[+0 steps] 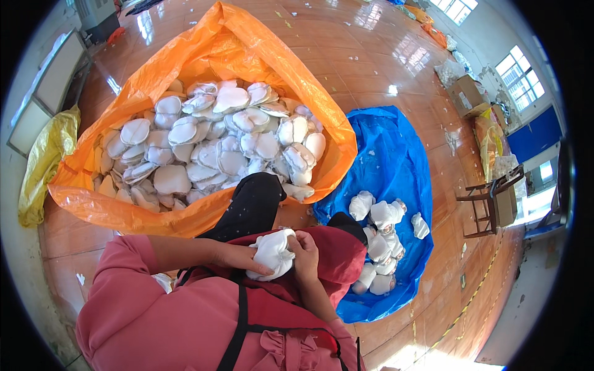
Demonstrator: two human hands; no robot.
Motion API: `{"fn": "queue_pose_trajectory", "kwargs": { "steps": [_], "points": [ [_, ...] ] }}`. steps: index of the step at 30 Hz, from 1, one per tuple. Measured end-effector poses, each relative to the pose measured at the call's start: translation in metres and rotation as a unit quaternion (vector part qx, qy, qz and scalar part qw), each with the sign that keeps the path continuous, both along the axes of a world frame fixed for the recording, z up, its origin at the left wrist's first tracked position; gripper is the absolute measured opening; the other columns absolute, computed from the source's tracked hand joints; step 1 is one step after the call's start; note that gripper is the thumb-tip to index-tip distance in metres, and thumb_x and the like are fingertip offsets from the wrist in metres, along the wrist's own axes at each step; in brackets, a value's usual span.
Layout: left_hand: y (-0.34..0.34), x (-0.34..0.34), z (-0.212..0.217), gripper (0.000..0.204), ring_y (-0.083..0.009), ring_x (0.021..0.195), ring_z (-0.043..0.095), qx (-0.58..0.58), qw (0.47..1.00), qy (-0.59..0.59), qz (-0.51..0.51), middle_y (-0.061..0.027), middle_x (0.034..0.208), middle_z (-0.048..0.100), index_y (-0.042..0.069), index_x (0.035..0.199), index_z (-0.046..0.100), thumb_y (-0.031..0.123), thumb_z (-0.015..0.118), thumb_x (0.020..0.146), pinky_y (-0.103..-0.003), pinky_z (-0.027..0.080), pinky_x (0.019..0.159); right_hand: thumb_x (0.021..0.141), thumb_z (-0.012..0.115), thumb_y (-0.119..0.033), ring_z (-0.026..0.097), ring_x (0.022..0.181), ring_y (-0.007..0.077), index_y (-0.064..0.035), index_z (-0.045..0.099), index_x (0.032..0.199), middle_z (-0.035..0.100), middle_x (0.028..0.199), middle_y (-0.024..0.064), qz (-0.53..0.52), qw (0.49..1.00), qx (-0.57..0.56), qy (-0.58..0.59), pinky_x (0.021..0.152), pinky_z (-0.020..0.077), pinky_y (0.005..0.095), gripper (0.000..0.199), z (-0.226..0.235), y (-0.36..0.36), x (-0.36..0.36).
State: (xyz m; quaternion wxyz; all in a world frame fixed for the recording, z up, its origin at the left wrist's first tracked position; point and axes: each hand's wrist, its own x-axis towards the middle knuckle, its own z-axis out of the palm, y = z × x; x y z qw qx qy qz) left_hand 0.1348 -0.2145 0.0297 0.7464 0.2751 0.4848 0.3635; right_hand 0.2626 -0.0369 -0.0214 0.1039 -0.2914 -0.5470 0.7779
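Head view: both hands, left hand [238,255] and right hand [305,256], grip clamped on soft white padded cup [272,253].

Bags: one orange bag [291,80], one blue bag [396,154], one yellow bag [46,161]. Chairs: one wooden chair [495,201]. White pads in blue bag: about nine; orange bag's pile uncountable.

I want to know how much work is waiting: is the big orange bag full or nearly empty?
Full. The orange bag lies wide open on the floor, and white padded pieces are heaped across nearly its whole opening, hiding its bottom.
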Motion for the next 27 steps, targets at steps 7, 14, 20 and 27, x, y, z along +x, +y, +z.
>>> {"fn": "queue_pose_trajectory", "kwargs": {
  "steps": [7, 14, 20, 27],
  "points": [
    [0.000, 0.006, -0.002, 0.076, -0.0194, 0.131, 0.042, -0.019, 0.996, -0.051, 0.065, -0.0071, 0.140, 0.048, 0.009, 0.147, 0.037, 0.043, 0.071, 0.088, -0.034, 0.032, 0.111, 0.095, 0.064, -0.004, 0.061, 0.088, 0.0090, -0.0020, 0.063, 0.107, 0.065, 0.096, 0.0012, -0.021, 0.995, 0.098, 0.028, 0.080, 0.0489, 0.0223, 0.012, 0.008, 0.004, 0.008],
    [0.001, 0.014, -0.003, 0.056, -0.0206, 0.108, 0.061, 0.071, 0.978, 0.172, 0.092, -0.0097, 0.118, 0.065, 0.011, 0.126, 0.062, 0.042, 0.077, 0.081, -0.036, 0.048, 0.096, 0.096, 0.062, -0.007, 0.059, 0.085, 0.0116, -0.0015, 0.060, 0.106, 0.063, 0.092, 0.0045, 0.077, 0.990, 0.071, 0.095, 0.079, 0.0489, 0.0253, 0.012, 0.038, 0.020, 0.017],
    [0.009, 0.015, -0.011, 0.061, -0.0333, 0.098, 0.067, 0.073, 0.923, 0.378, 0.021, -0.0171, 0.103, 0.070, 0.007, 0.113, 0.067, 0.059, 0.069, 0.081, -0.041, 0.051, 0.087, 0.085, 0.078, -0.030, 0.059, 0.090, 0.0160, -0.0004, 0.056, 0.129, 0.062, 0.104, 0.0091, 0.200, 0.946, 0.241, 0.088, 0.080, 0.0491, 0.0278, 0.057, 0.051, 0.010, 0.002],
    [0.028, 0.024, 0.008, 0.065, -0.0347, 0.093, 0.068, 0.072, 0.887, 0.456, -0.027, -0.0182, 0.096, 0.071, 0.006, 0.103, 0.070, 0.065, 0.068, 0.077, -0.043, 0.052, 0.084, 0.088, 0.070, -0.028, 0.064, 0.108, 0.0329, -0.0055, 0.057, 0.127, 0.066, 0.117, 0.0164, 0.215, 0.881, 0.422, -0.004, 0.093, 0.0488, 0.0368, 0.047, 0.047, 0.000, 0.000]
  ]
}}
